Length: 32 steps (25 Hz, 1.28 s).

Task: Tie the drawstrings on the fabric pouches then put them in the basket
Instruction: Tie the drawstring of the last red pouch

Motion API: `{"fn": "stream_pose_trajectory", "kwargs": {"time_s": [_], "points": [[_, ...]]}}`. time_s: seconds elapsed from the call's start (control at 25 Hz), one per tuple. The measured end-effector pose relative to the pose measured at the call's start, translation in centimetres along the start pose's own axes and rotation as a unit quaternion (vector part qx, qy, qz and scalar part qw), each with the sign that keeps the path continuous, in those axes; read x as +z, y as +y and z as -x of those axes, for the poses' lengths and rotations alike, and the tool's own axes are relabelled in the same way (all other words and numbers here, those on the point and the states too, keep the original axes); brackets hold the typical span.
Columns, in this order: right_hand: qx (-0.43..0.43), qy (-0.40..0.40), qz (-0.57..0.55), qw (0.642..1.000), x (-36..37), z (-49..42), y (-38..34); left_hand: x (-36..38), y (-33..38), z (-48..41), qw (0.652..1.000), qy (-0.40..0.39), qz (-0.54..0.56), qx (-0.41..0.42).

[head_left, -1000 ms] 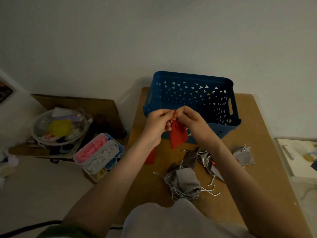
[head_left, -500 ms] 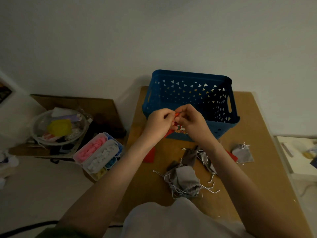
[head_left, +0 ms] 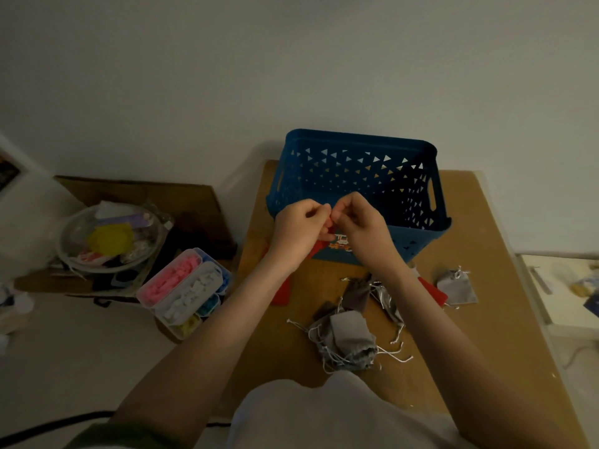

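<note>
Now the red pouch (head_left: 319, 249) is drawn up between the hands.
Hanging free a second ago, it is mostly hidden behind the left hand (head_left: 299, 233) and right hand (head_left: 359, 228) and is pinched at its neck by both, just before the blue basket (head_left: 356, 147); the knot is judged nearly done.

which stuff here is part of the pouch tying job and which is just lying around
Job: red pouch, pinched by left hand and right hand; blue basket; pile of grey pouches; lone grey pouch.
Lying about: compartment box of pink and white bits; clear bowl; cardboard sheet.
</note>
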State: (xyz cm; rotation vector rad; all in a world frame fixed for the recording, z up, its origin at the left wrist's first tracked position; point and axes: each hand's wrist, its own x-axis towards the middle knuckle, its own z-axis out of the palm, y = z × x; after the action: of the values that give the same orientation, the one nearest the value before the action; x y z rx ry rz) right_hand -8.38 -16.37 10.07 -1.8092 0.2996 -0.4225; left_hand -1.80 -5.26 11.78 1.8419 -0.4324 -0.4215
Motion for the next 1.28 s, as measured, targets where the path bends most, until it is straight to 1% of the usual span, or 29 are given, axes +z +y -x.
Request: {"fn": "stream_pose_trajectory", "kwargs": {"time_s": [0.08, 0.24, 0.44, 0.56, 0.72, 0.88, 1.0, 1.04, 1.12, 1.16, 1.24, 1.28], "points": [[0.008, 0.005, -0.005, 1.0, -0.2, -0.1, 0.0, -0.1, 0.0, -0.3, 0.999, -0.013, 0.031, -0.03], [0.009, 0.001, -0.007, 1.0, -0.4, -0.5, -0.2, -0.6, 0.1, -0.8, 0.993, -0.043, 0.059, -0.09], [-0.021, -0.024, 0.02, 0.999, -0.5, -0.6, -0.1, -0.8, 0.2, -1.0, 0.984, -0.04, 0.115, -0.129], [-0.026, -0.058, 0.041, 0.997, -0.7, -0.5, -0.1, -0.8, -0.1, -1.0, 0.985, -0.037, 0.115, -0.123], [-0.03, -0.106, 0.043, 0.993, -1.4, -0.8, -0.4, -0.9, 0.0, -0.6, 0.985, -0.05, 0.13, -0.103], [-0.037, -0.091, 0.034, 0.995, -1.4, -0.8, -1.4, -0.9, 0.3, -0.3, 0.981, -0.102, 0.127, -0.102], [-0.045, -0.067, 0.01, 0.997, -1.0, -0.8, -1.9, -0.8, 0.5, -0.4, 0.979, -0.105, 0.147, -0.096], [-0.04, -0.065, -0.019, 0.997, -1.0, -0.7, -1.9, -0.8, 0.6, -0.5, 0.976, -0.104, 0.168, -0.094], [0.004, -0.077, -0.085, 0.993, -1.0, -0.5, -1.8, -0.9, 0.6, -0.5, 0.965, -0.107, 0.221, -0.095], [0.03, -0.09, -0.09, 0.991, -1.0, -0.6, -1.8, -0.9, 0.6, -0.5, 0.959, -0.11, 0.244, -0.097], [0.055, -0.123, -0.04, 0.99, -0.8, -0.5, -1.5, -0.9, 0.6, -0.5, 0.953, -0.111, 0.265, -0.098], [0.055, -0.125, -0.017, 0.99, -0.7, -0.5, -1.4, -0.9, 0.5, -0.6, 0.954, -0.11, 0.263, -0.094]]}}
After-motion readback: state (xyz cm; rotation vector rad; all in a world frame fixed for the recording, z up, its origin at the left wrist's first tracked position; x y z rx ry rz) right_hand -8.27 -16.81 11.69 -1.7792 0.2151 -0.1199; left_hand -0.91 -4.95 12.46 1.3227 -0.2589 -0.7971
